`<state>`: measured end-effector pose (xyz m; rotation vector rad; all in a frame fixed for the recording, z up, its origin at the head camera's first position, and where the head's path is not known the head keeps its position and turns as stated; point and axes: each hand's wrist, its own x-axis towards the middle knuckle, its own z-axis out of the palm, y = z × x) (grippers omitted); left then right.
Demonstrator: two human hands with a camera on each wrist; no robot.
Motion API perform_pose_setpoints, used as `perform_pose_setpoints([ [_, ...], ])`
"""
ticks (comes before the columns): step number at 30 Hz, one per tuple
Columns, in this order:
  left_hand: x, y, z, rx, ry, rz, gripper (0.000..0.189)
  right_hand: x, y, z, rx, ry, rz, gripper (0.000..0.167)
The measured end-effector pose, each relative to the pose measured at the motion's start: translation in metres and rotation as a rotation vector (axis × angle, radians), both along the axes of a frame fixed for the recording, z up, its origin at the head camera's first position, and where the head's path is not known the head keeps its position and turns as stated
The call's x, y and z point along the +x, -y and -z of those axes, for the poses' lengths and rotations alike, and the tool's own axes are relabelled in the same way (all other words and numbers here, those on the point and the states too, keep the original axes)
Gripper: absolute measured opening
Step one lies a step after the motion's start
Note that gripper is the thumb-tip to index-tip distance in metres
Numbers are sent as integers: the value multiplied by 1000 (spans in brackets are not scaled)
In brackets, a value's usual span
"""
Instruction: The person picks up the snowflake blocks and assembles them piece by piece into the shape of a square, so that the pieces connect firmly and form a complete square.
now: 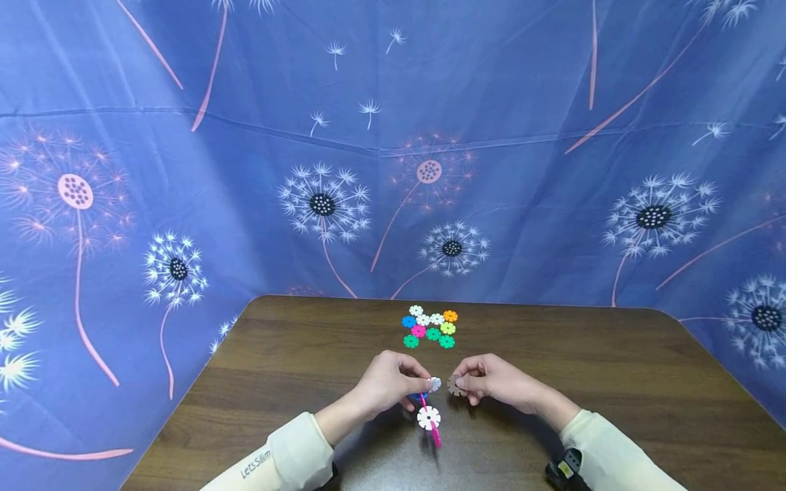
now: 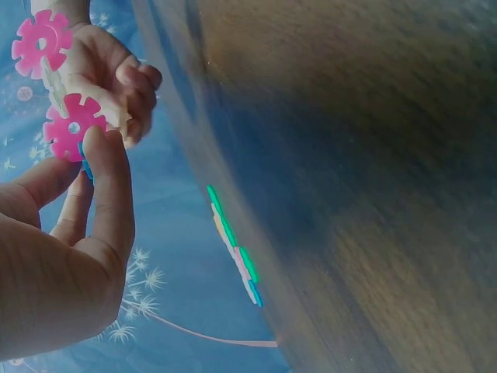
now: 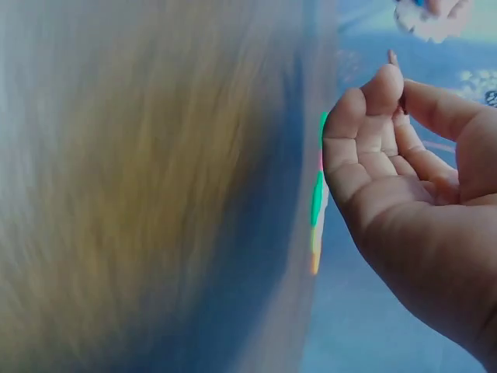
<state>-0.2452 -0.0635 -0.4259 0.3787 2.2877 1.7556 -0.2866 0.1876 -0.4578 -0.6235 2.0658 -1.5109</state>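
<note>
My left hand (image 1: 393,378) pinches a chain of interlocked notched plastic discs above the table. In the left wrist view, a pink disc (image 2: 66,141) and a blue disc (image 2: 86,162) seen edge-on sit at its fingertips, and another pink disc (image 2: 28,56) is at the far end. Between the pinks, a white disc (image 1: 428,409) faces the head camera. A further whitish disc (image 1: 435,384) shows by the left fingertips. My right hand (image 1: 500,383) pinches a single brownish disc (image 1: 453,387) between thumb and fingers, slightly apart from the chain; the wrist view has it nearly edge-on.
Farther back on the brown wooden table (image 1: 307,354) lies a cluster of loose notched discs, among them a green disc (image 1: 447,341), an orange disc (image 1: 451,316) and a blue disc (image 1: 409,321). A blue dandelion-print cloth (image 1: 245,170) hangs behind the table.
</note>
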Motion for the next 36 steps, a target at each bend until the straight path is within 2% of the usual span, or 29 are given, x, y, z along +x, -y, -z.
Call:
perform_pose_setpoints([
  [4, 0, -1, 0, 12, -9, 6, 8, 9, 5, -4, -85, 50, 18, 20],
  [9, 1, -1, 2, 26, -14, 13, 9, 11, 7, -7, -147, 91, 53, 24],
  [18, 1, -3, 3, 37, -21, 20, 13, 13, 12, -8, -179, 113, 71, 26],
  [27, 1, -3, 2, 55, -38, 25, 10, 14, 15, -10, -214, 129, 38, 22],
  [36, 1, -7, 1, 61, -73, -21, 4, 17, 18, -10, -297, 177, 47, 17],
])
